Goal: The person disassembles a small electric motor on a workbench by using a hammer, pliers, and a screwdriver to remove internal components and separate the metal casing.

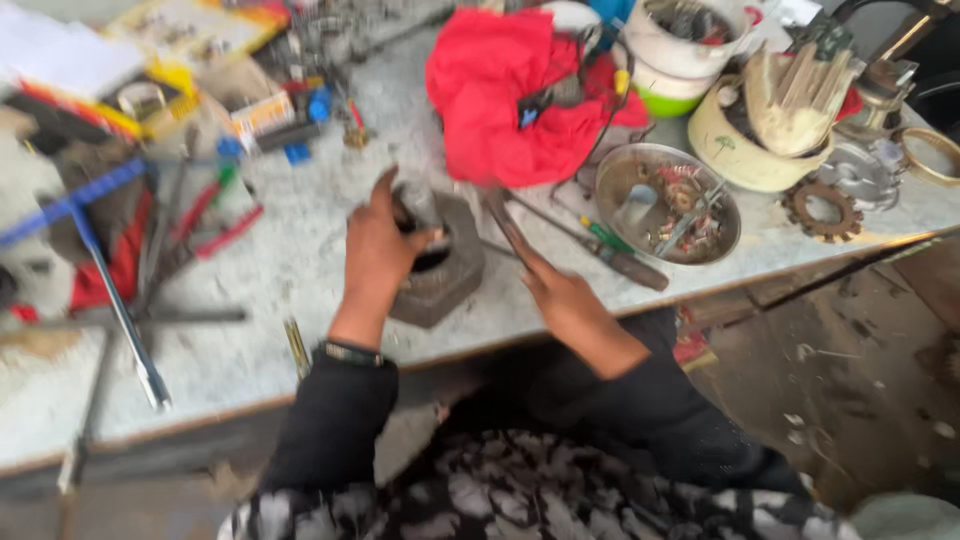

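We worked at a pale, cluttered workbench [300, 250], and the largest thing under our hands was a dark, blocky metal housing [440, 275] sitting near the front edge, between the red cloth [500, 90] behind it and our body. We judged it heavy, stiff and probably greasy, so best steadied by its broad flat sides rather than lifted by the top. Our left hand [378, 250] was closed around a small grey cylindrical part [420, 205] standing up out of the housing's middle; that piece looked hard and smooth, likely to slip, so a full wrap near its top suited it. Our right hand [560, 295] gripped a long, thin metal tool [510, 228], angled up toward the housing, rigid and light. A steel bowl [668, 205] of small parts lay just beside it.
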